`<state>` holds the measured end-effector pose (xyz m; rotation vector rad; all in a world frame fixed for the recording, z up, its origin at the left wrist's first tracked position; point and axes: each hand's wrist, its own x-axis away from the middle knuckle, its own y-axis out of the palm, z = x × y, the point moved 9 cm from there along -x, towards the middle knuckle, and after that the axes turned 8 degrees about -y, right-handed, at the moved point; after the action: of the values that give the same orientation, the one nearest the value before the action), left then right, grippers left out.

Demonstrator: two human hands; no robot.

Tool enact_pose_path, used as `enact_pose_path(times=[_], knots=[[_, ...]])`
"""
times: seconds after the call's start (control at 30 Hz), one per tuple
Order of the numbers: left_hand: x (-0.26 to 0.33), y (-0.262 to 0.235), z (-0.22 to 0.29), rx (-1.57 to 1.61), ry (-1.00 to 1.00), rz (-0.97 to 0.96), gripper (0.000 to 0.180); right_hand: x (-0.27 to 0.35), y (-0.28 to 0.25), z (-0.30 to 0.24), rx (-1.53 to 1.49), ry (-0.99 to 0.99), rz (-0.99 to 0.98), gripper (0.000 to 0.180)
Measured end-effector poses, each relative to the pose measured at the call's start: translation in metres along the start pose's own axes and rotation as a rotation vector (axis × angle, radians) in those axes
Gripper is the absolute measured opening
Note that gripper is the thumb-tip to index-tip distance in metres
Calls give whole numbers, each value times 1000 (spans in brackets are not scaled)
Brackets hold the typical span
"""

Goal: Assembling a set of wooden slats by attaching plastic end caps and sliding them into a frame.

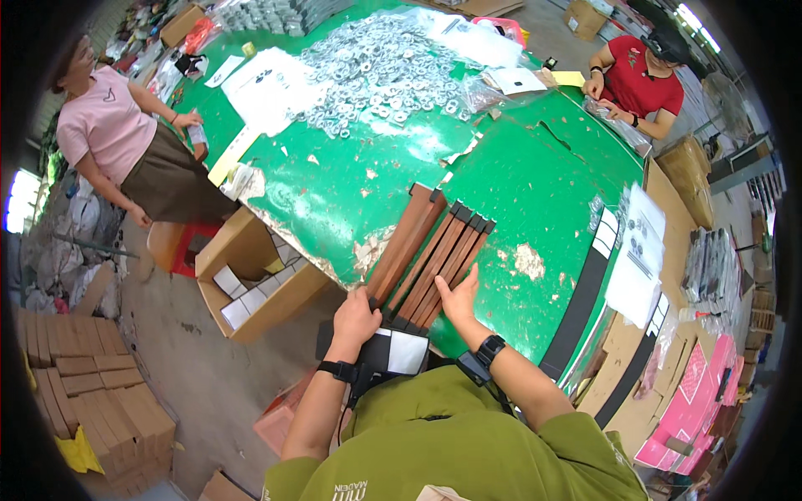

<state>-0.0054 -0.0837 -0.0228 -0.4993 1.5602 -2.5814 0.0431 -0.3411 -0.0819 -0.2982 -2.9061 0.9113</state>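
Observation:
Long brown wood-look slats with black end caps lie side by side at the near edge of the green table. A thicker left stack (pixel 410 240) stands slightly apart from the narrower slats on the right (pixel 447 263). My left hand (pixel 357 318) is curled at the near end of the left stack, its fingertips partly hidden. My right hand (pixel 462 299) lies against the right-hand slats, thumb over their top and fingers along the outer side. Below their near ends, close to my body, is a black strap with a white patch (pixel 407 352).
Many grey metal washers (pixel 376 71) are heaped across the far side of the green table (pixel 334 200). An open carton (pixel 259 288) with white-ended pieces stands at left. Black strips (pixel 582 292) lie at right. One person (pixel 109 125) stands far left; another (pixel 643 83) works far right.

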Motion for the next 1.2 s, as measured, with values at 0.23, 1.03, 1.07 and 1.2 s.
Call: enact_pose_path(times=[0.23, 1.03, 1.07, 1.2], knots=[[-4, 37, 52, -123, 315, -314, 29, -4, 26, -12, -30, 203, 57, 129], [-98, -94, -177, 709, -140, -89, 19, -53, 47, -151, -833, 256, 46, 100], [-100, -103, -183, 705, -139, -75, 19, -63, 68, -164, -843, 249, 39, 100], [-104, -139, -215, 610, -144, 32, 20, -101, 184, -219, -1030, 231, -261, 102]])
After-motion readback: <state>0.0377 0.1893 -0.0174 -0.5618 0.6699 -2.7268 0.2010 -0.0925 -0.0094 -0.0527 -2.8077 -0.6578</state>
